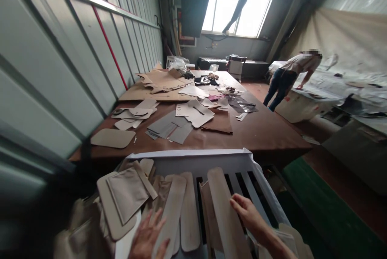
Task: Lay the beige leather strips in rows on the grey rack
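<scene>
Several long beige strips with rounded ends lie across a white slatted rack (193, 158) right in front of me. My left hand (148, 237) rests flat with spread fingers on one strip (173, 206) at the bottom of the view. My right hand (246, 212) touches the right edge of a taller strip (222, 206), fingers curled against it. A stack of beige pocket-shaped pieces (122, 200) sits at the rack's left end.
Beyond the rack is a big brown table (266, 130) strewn with cardboard patterns, grey pieces (171, 128) and a brown piece (219, 124). A corrugated wall runs along the left. A person (290, 75) bends over a bench at the right. Green floor lies lower right.
</scene>
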Action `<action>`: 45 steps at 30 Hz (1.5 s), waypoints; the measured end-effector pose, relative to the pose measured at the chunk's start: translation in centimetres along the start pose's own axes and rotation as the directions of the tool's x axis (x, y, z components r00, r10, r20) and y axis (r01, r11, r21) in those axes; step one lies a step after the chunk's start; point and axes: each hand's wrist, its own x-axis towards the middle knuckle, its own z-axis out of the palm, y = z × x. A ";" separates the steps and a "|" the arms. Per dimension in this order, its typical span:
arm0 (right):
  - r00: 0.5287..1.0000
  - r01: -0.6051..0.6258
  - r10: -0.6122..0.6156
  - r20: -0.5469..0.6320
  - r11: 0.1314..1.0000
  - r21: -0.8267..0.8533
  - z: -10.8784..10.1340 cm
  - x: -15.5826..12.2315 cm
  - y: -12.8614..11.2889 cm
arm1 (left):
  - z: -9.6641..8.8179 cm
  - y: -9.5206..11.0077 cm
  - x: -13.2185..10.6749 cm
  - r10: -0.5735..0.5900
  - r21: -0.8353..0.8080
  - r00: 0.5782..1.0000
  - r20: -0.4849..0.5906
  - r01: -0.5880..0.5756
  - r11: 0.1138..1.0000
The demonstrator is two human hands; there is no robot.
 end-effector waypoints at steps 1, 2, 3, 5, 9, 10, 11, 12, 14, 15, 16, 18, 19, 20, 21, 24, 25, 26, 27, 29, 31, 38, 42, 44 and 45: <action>1.000 0.021 -0.022 -0.012 0.998 -0.061 0.2 1.0 0.2 | 1.6 1.8 0.9 0.059 0.008 0.992 0.110 -0.060 0.998; 0.999 0.038 -0.042 -0.028 0.992 -0.121 0.4 1.8 0.4 | 3.2 3.5 1.8 0.106 -0.004 0.967 0.231 -0.108 0.994; 0.998 0.045 -0.053 -0.042 0.985 -0.167 0.5 2.3 0.6 | 4.7 4.9 2.8 0.103 -0.026 0.941 0.321 -0.100 0.995; 0.997 0.045 -0.058 -0.059 0.977 -0.208 0.5 2.4 0.7 | 7.4 6.7 4.6 0.018 -0.039 0.899 0.437 -0.001 0.999; 0.996 -0.080 0.078 -0.041 0.995 -0.054 -0.7 0.5 0.7 | 10.7 6.0 6.7 -0.090 -0.031 0.845 0.527 0.124 0.992; 0.990 -0.136 0.137 -0.018 0.990 0.037 -1.3 -0.1 0.8 | 10.9 5.3 7.0 -0.082 -0.035 0.838 0.540 0.120 0.992; 0.981 -0.191 0.191 0.011 0.972 0.137 -1.9 -0.5 1.2 | 10.9 4.6 7.3 -0.066 -0.041 0.830 0.553 0.107 0.993; 0.971 -0.238 0.237 0.032 0.944 0.227 -2.6 -0.8 1.7 | 10.7 3.8 7.7 -0.049 -0.045 0.824 0.564 0.090 0.995; 0.954 -0.293 0.298 0.037 0.897 0.332 -4.0 -1.2 3.1 | 10.0 2.4 8.4 -0.017 -0.041 0.812 0.584 0.050 0.998; 0.946 -0.312 0.324 0.027 0.882 0.354 -4.5 -1.3 3.8 | 9.5 1.9 8.8 0.001 -0.036 0.805 0.593 0.025 0.999; 0.938 -0.330 0.346 0.020 0.873 0.359 -4.9 -1.3 4.5 | 9.0 1.4 9.2 0.023 -0.034 0.796 0.605 -0.004 0.999; 0.935 -0.338 0.353 0.027 0.868 0.364 -5.2 -1.4 5.5 | 8.4 1.0 9.7 0.064 -0.033 0.776 0.627 -0.055 0.998; 0.940 -0.328 0.338 0.039 0.867 0.375 -5.1 -1.4 5.7 | 8.2 1.0 9.8 0.078 -0.034 0.769 0.634 -0.072 0.997; 0.945 -0.315 0.323 0.047 0.867 0.385 -4.9 -1.3 5.6 | 8.1 1.1 9.8 0.090 -0.040 0.766 0.636 -0.084 0.996; 0.951 -0.301 0.307 0.048 0.871 0.387 -4.5 -1.2 5.4 | 8.2 1.5 9.8 0.109 -0.055 0.764 0.636 -0.096 0.994; 0.961 -0.269 0.276 0.028 0.905 0.330 -2.7 0.0 4.5 | 8.9 2.8 9.3 0.206 -0.143 0.742 0.638 -0.149 0.978; 0.967 -0.247 0.253 0.020 0.925 0.290 -2.1 0.5 4.2 | 9.1 3.3 9.1 0.234 -0.169 0.729 0.643 -0.163 0.972; 0.977 -0.206 0.211 0.007 0.948 0.241 -1.4 1.1 4.0 | 9.4 3.6 9.0 0.247 -0.182 0.720 0.649 -0.169 0.969; 0.987 -0.153 0.158 -0.013 0.972 0.179 -0.8 1.7 3.9 | 9.6 3.9 8.8 0.246 -0.185 0.715 0.654 -0.165 0.969; 0.996 -0.054 0.055 -0.077 0.998 0.013 0.1 2.4 3.8 | 9.9 3.9 8.6 0.232 -0.186 0.713 0.662 -0.144 0.972; 0.992 -0.008 -0.012 -0.128 0.988 -0.155 0.8 2.5 3.4 | 10.1 3.6 8.4 0.232 -0.202 0.710 0.665 -0.128 0.971; 0.979 -0.015 -0.058 -0.196 0.936 -0.351 2.1 2.6 0.8 | 10.0 3.2 8.1 0.210 -0.213 0.715 0.667 -0.087 0.973; 0.968 -0.013 -0.076 -0.239 0.936 -0.352 3.5 3.3 0.2 | 10.2 3.3 8.2 0.209 -0.223 0.708 0.674 -0.074 0.972; 0.964 -0.016 -0.084 -0.251 0.929 -0.369 4.4 2.9 0.9 | 10.3 3.2 8.1 0.203 -0.226 0.709 0.676 -0.063 0.972; 0.965 -0.019 -0.082 -0.250 0.927 -0.375 4.9 2.6 1.4 | 10.3 3.2 8.1 0.200 -0.227 0.711 0.674 -0.058 0.972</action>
